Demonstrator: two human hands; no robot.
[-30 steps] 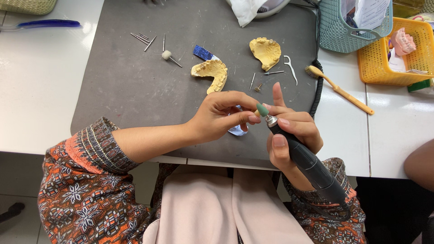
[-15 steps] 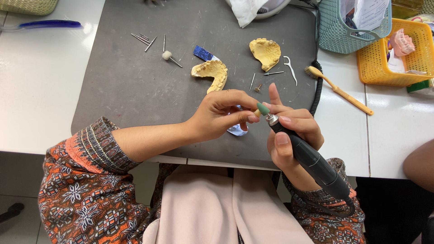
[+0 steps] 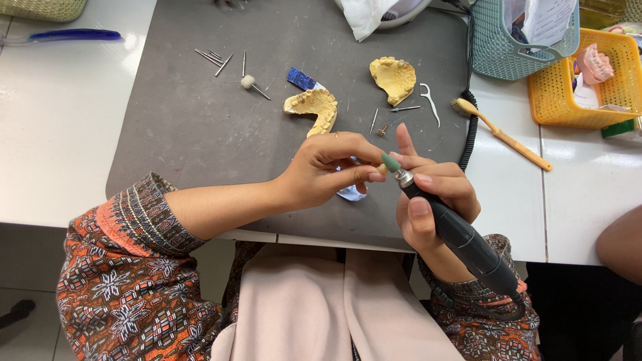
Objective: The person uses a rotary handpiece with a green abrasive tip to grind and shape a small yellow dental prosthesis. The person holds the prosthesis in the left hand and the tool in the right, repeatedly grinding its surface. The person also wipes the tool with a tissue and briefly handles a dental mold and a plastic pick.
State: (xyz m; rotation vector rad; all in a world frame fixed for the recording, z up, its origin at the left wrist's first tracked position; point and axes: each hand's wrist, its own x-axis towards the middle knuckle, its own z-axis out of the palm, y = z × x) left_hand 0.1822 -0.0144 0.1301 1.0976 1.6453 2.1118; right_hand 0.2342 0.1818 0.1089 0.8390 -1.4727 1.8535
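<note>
Fingers of the right hand (image 3: 435, 200) are wrapping tightly around a black rotary handpiece (image 3: 461, 237) at center right of the frame, its green tip (image 3: 391, 163) meeting a small piece (image 3: 381, 171) that the left hand (image 3: 328, 170) is pinching between thumb and fingertips. Two yellow dental casts (image 3: 314, 107) are lying above on the grey mat (image 3: 187, 134).

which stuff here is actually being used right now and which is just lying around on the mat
In use:
- black rotary handpiece with green polishing tip, held in the right hand
- small piece pinched in the left hand, mostly hidden

Lying about:
- two yellow plaster casts
- loose burs
- toothbrush
- teal basket
- yellow basket
</note>
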